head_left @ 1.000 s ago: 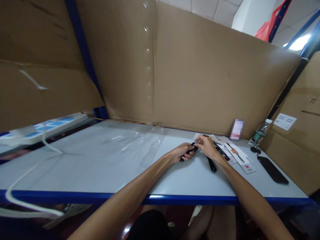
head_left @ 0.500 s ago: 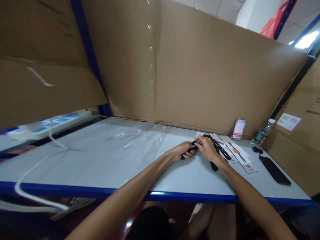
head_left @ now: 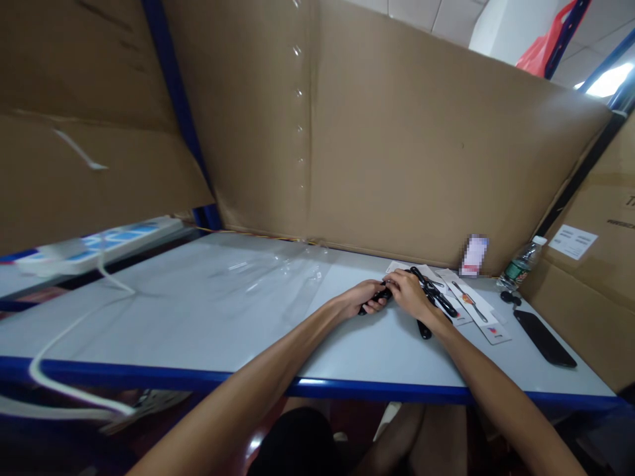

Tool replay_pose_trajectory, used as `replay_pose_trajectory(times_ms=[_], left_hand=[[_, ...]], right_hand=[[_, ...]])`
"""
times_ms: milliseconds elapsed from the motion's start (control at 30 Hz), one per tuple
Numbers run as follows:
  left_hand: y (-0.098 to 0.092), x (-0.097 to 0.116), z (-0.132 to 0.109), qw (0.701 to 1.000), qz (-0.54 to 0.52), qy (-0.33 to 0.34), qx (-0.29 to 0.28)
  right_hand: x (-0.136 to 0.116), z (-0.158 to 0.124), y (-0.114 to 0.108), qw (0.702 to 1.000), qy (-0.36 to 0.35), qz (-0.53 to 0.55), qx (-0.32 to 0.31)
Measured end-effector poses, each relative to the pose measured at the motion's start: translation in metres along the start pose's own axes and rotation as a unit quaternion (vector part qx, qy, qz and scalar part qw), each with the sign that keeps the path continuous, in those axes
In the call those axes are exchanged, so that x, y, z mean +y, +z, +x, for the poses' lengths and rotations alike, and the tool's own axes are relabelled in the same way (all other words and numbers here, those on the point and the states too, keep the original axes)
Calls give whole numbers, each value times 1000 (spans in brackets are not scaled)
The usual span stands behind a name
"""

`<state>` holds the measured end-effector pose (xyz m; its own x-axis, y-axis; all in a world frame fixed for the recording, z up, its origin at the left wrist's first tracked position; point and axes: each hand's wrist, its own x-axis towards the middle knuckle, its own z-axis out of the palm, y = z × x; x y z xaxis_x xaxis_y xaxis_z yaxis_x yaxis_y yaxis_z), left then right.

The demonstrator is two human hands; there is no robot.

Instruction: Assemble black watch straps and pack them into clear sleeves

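My left hand point(head_left: 368, 297) is closed around a black-handled tool point(head_left: 364, 310), which looks like a spokeshave; one rounded end sticks out below the fist. The fingers of my right hand point(head_left: 405, 289) pinch at the tool's other part, close against my left thumb. Whatever small part lies between those fingertips is hidden. Just right of my right hand, more glossy black spokeshaves point(head_left: 443, 299) lie in a pile, and one handle end point(head_left: 424, 330) shows below my right wrist. Under and beside them are white printed cards point(head_left: 480, 309) with a picture of a similar tool.
A black phone point(head_left: 544, 338) lies at the right, near a water bottle point(head_left: 522, 263) and small round black items point(head_left: 510, 297). Clear plastic wrapping point(head_left: 297, 277) rests at the table's back middle. A white cable point(head_left: 64, 324) runs from a power strip point(head_left: 104, 248) at left. Cardboard point(head_left: 387, 145) walls the back.
My right fingertips have shifted slightly on the black spokeshave and curl closer over it. Otherwise the scene is the same.
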<state>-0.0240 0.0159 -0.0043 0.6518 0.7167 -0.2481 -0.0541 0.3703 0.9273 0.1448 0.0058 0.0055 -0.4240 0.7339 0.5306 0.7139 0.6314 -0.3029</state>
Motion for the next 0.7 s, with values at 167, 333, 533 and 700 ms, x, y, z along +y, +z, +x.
replay_pose_trajectory(times_ms=[167,333,533,700], left_hand=[[-1,0,1,1000,-18,11,-14],[-3,-2,2,1000,-17,12,-16],[-2,-1,2,1000,1,-7,0],[2,3,-3,1000,2,-16,16]], right_hand=[[-1,1,0,1000,15,6,-5],[0,1,0,999,42,12,-1],[1,2,6,986,109,122,9],[4,3,7,976,128,174,15]])
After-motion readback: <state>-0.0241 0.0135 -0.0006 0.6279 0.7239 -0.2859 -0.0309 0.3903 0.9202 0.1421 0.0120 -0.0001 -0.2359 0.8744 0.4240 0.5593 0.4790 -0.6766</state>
